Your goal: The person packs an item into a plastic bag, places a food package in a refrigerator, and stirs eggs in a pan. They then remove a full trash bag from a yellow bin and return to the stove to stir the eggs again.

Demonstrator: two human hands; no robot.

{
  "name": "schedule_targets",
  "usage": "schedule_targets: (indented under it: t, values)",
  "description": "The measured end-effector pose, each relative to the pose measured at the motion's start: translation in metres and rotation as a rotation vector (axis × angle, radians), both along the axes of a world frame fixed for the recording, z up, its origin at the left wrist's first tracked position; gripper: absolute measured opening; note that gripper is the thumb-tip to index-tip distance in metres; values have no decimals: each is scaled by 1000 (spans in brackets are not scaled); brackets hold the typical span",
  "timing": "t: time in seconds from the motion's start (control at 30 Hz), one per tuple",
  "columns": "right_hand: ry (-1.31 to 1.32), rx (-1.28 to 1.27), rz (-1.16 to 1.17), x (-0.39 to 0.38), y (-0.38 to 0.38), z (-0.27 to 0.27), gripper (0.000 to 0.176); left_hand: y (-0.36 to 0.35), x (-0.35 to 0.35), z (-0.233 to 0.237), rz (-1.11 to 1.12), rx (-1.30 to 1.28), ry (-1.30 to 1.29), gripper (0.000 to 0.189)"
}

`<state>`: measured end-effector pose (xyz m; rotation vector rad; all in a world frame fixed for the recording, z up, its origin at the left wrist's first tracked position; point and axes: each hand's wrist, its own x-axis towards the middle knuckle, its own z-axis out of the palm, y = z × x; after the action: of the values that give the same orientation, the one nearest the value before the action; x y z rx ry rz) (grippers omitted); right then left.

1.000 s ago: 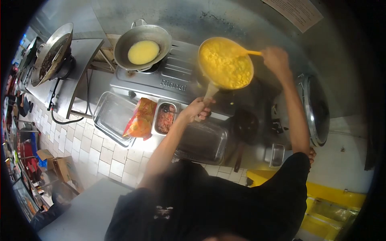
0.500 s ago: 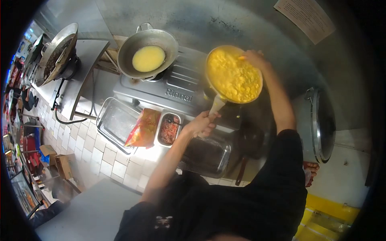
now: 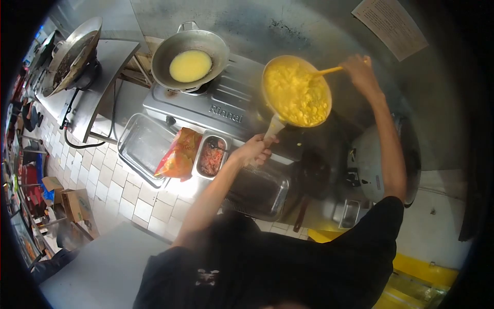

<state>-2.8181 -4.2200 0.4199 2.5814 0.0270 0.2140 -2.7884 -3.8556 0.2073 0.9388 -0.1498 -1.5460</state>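
My left hand [image 3: 253,151] is wrapped round the pale handle [image 3: 275,127] of a pan [image 3: 265,87], which is tilted above the right side of the Rinnai stove [image 3: 226,112]. Lumpy yellow food [image 3: 296,95] fills the pan. To the right of it, my right hand [image 3: 360,74] grips a yellow utensil [image 3: 329,70], whose far end is in the food. On the stove's left side sits a wok [image 3: 163,61] with a yellow liquid or soft mass [image 3: 190,66] in its middle.
In front of the stove are a clear tray [image 3: 135,135], a red and yellow packet [image 3: 180,154], a metal container of reddish pieces [image 3: 211,158] and a dark tray [image 3: 280,198]. Another wok [image 3: 85,38] stands far left. A large metal pot [image 3: 365,154] is at right.
My right hand has moved right, away from the pan, and more of the yellow utensil shows. My left hand still holds the handle. The view has shifted slightly.
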Motion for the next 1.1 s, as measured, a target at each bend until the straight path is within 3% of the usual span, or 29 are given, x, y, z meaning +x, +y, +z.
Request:
schedule_targets:
  t: [0.1, 0.27, 0.37, 0.43, 0.77, 0.93, 1.03, 1.1]
  values:
    - [21, -51, -177, 26, -4, -16, 31, 1, 0, 1, -5, 15, -22, 32]
    - [-48, -48, -184, 90, -10, -73, 31, 1, 0, 2, -2, 28, -62, 32]
    - [52, 116, -23, 120, 11, -94, 28, 1, -1, 3, -6, 43, -78, 32]
    - [210, -51, 210, 130, 20, -103, 29, 1, 0, 0, -8, 40, -57, 32]
    - [381, -107, 250, 48, 42, -27, 30, 0, 0, 1, -2, 2, -34, 32]
    - [116, -216, 314, -6, 50, 5, 24, 1, 3, 2, -3, 3, -37, 33]
    - [81, -76, 352, -27, 66, -17, 22, 3, 1, 1, -3, -17, -76, 36]
    - [73, -152, 158, -35, 76, -67, 20, 2, 3, -1, -17, -8, -71, 36]
